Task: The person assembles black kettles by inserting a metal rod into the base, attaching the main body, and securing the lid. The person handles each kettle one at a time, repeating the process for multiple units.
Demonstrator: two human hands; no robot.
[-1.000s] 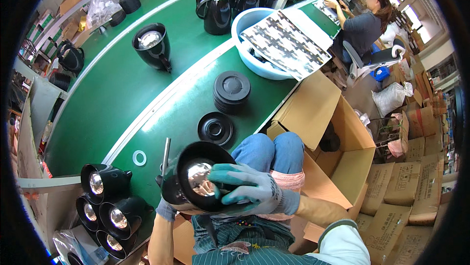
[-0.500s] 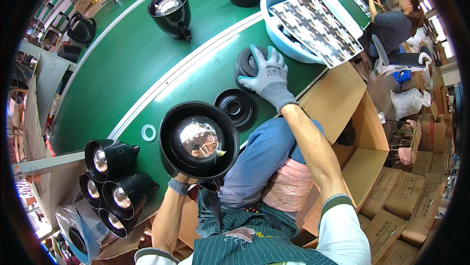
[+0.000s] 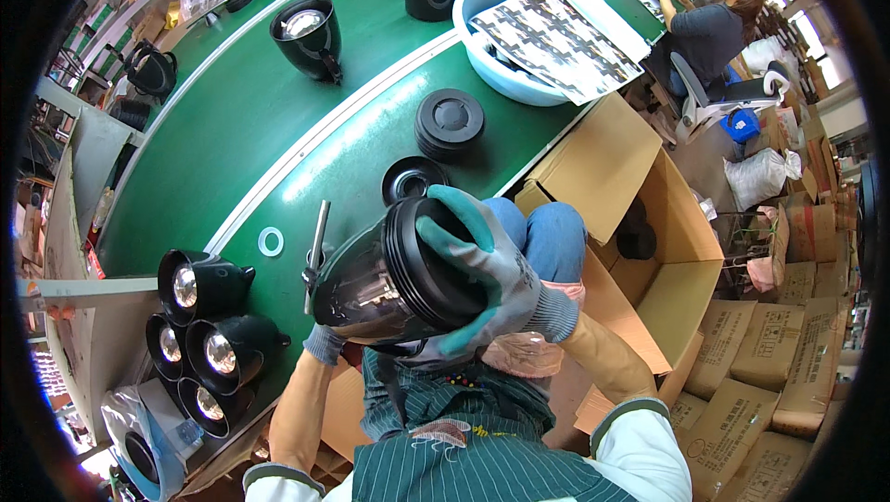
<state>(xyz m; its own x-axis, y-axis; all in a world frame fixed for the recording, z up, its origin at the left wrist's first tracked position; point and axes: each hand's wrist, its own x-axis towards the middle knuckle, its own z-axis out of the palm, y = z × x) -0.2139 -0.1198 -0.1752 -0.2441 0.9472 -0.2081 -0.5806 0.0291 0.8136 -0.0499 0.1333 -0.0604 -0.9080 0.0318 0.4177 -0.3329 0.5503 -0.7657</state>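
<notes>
Capping thermal jug (image 3: 357, 293), black base (image 3: 452, 284) is clasped by right grip (image 3: 505, 279) | left grip (image 3: 324, 344) hidden, undeterminable | four stacked jugs (image 3: 255, 344) left uncapped

Workshop: green bench (image 3: 222, 145), stacked cartons (image 3: 732, 428)

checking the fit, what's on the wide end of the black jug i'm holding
A ridged round black cover sits against the wide end of the glossy black jug, gripped by the gloved right hand. The cover hides the jug's inside.
</notes>
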